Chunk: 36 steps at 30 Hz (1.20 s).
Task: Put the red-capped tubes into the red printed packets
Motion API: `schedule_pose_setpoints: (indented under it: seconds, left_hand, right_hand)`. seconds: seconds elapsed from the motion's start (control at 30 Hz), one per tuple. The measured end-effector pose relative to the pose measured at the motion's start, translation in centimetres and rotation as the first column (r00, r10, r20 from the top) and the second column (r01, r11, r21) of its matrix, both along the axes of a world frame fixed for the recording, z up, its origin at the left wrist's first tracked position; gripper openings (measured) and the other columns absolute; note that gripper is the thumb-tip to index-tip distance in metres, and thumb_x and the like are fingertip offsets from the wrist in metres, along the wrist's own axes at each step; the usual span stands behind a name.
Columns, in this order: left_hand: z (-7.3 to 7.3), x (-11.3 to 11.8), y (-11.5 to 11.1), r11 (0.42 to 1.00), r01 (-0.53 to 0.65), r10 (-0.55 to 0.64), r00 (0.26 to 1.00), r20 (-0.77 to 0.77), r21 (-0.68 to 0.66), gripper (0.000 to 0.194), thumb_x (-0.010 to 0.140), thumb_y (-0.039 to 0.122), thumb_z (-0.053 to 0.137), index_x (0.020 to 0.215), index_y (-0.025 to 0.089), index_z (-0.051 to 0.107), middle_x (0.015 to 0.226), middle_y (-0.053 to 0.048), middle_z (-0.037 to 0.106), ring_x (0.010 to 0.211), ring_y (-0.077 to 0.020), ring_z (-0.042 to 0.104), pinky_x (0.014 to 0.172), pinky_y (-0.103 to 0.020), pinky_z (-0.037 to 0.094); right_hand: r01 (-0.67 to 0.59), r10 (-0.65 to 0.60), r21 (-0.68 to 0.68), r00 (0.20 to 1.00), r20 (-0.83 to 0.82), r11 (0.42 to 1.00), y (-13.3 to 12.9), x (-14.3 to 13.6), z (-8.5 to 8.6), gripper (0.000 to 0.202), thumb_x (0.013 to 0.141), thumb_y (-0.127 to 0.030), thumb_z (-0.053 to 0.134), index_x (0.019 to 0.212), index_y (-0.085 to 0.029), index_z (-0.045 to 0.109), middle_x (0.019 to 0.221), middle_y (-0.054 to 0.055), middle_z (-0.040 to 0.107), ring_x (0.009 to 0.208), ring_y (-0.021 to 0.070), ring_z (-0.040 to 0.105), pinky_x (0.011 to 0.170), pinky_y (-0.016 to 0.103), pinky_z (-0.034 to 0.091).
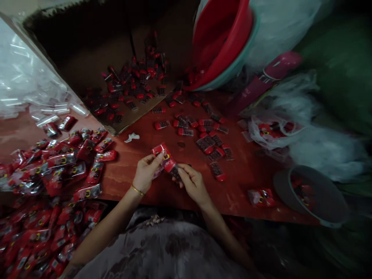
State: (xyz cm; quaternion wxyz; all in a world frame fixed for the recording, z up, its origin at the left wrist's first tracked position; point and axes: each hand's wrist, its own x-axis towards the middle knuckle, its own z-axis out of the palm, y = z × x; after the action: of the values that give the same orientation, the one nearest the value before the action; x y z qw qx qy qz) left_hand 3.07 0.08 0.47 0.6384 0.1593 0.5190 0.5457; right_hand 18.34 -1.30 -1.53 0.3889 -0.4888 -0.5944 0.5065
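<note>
Near the front edge of the reddish table, my left hand [147, 170] pinches a red printed plastic wrapper [167, 158] between thumb and fingers. My right hand [192, 182] grips the lower right end of the same wrapper, where a small dark container [174, 172] shows, partly covered by my fingers. Whether it sits inside the wrapper I cannot tell. Just beyond my hands lie several small clear containers with red caps [205, 143] and dark contents. To the left is a heap of similar red wrapped packs [62, 159].
An open cardboard box [139, 112] on its side spills more capped containers. Red [223, 42] and teal [252, 35] basins tilt behind. At right are a magenta flask [261, 81], plastic bags [316, 151], and a grey bucket [325, 193]. Clear tubes [55, 112] lie at far left.
</note>
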Motion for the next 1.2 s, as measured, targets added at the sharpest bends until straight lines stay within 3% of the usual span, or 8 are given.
schedule_pose_setpoints:
  seconds: [0.13, 0.27, 0.5, 0.57, 0.67, 0.8, 1.0, 1.2]
  left_hand:
    - [-0.5, 0.9, -0.2, 0.997, 0.035, -0.035, 0.999, -0.006, 0.069, 0.037, 0.043, 0.035, 0.084, 0.068, 0.013, 0.066, 0.062, 0.001, 0.065, 0.051, -0.0061, 0.054, 0.051, -0.018, 0.044]
    - [-0.9, 1.4, -0.3, 0.996, 0.055, -0.059, 0.997, 0.055, 0.065, 0.039, 0.049, 0.041, 0.081, 0.07, 0.012, 0.067, 0.057, 0.001, 0.062, 0.046, -0.0056, 0.05, 0.047, -0.019, 0.042]
    - [-0.5, 1.0, -0.2, 0.993, 0.069, -0.074, 0.996, 0.059, 0.094, 0.035, 0.06, 0.043, 0.075, 0.074, 0.013, 0.067, 0.056, 0.001, 0.06, 0.048, -0.007, 0.05, 0.045, -0.019, 0.039]
    - [-0.7, 0.9, -0.1, 0.994, 0.04, -0.045, 0.998, 0.048, 0.099, 0.036, 0.059, 0.043, 0.075, 0.077, 0.012, 0.068, 0.063, -0.001, 0.063, 0.051, -0.008, 0.053, 0.048, -0.019, 0.04]
    - [-1.0, 1.0, 0.1, 0.991, 0.034, -0.037, 0.999, 0.019, 0.127, 0.037, 0.057, 0.041, 0.077, 0.077, 0.011, 0.068, 0.071, -0.004, 0.067, 0.057, -0.0094, 0.056, 0.054, -0.021, 0.043]
    - [-0.7, 1.0, 0.2, 0.99, 0.059, -0.063, 0.997, 0.032, 0.127, 0.035, 0.058, 0.039, 0.077, 0.077, 0.012, 0.068, 0.07, -0.004, 0.068, 0.052, -0.0082, 0.053, 0.05, -0.021, 0.041]
    - [0.0, 0.9, 0.7, 0.996, 0.062, -0.071, 0.989, 0.126, 0.068, 0.036, 0.053, 0.039, 0.08, 0.071, 0.012, 0.065, 0.07, -0.006, 0.07, 0.055, -0.0101, 0.057, 0.053, -0.021, 0.044]
    - [-0.3, 1.6, -0.1, 0.981, 0.157, -0.158, 0.987, -0.001, 0.117, 0.036, 0.064, 0.044, 0.072, 0.078, 0.011, 0.067, 0.055, -0.002, 0.063, 0.036, -0.0059, 0.043, 0.033, -0.018, 0.033]
  right_hand:
    - [-0.014, 0.013, 0.04, 1.0, 0.017, 0.999, -0.1, -0.7, -0.5, 0.028, 0.089, -0.037, 0.041, 0.097, -0.018, 0.059, 0.064, -0.001, 0.062, 0.043, 0.0075, 0.049, 0.045, 0.02, 0.041]
    - [0.059, -0.059, 0.061, 0.998, -0.014, 0.996, 0.2, -1.9, -1.1, 0.026, 0.09, -0.038, 0.04, 0.094, -0.018, 0.058, 0.055, -0.004, 0.053, 0.043, 0.0075, 0.048, 0.045, 0.019, 0.041]
    - [-0.005, -0.023, -0.104, 0.964, -0.266, 0.995, 0.1, -2.4, -1.1, 0.024, 0.088, -0.044, 0.041, 0.091, -0.021, 0.047, 0.072, -0.002, 0.061, 0.043, 0.0064, 0.05, 0.045, 0.02, 0.044]
    - [-0.014, -0.007, -0.09, 0.974, -0.227, 0.996, -0.2, -2.2, -0.8, 0.023, 0.088, -0.043, 0.041, 0.087, -0.021, 0.047, 0.069, -0.002, 0.06, 0.043, 0.0065, 0.051, 0.044, 0.02, 0.043]
    - [0.08, -0.081, -0.021, 0.993, -0.089, 0.997, -0.4, -2.2, -0.8, 0.022, 0.089, -0.041, 0.042, 0.086, -0.02, 0.049, 0.061, -0.004, 0.057, 0.04, 0.0068, 0.049, 0.042, 0.019, 0.04]
    - [0.14, -0.14, 0.051, 0.99, 0.003, 0.989, -0.6, -2.6, -1.1, 0.02, 0.09, -0.038, 0.041, 0.087, -0.02, 0.05, 0.057, -0.004, 0.057, 0.041, 0.0085, 0.051, 0.044, 0.02, 0.041]
    - [0.143, -0.203, 0.283, 0.96, 0.192, 0.948, -1.0, -3.1, -1.0, 0.013, 0.086, -0.032, 0.049, 0.09, -0.02, 0.053, 0.056, -0.003, 0.059, 0.049, 0.0118, 0.057, 0.053, 0.024, 0.045]
    - [0.196, -0.193, 0.03, 0.977, -0.095, 0.98, -1.1, -3.8, -1.3, 0.021, 0.089, -0.038, 0.043, 0.084, -0.02, 0.051, 0.056, -0.005, 0.054, 0.038, 0.008, 0.049, 0.038, 0.02, 0.041]
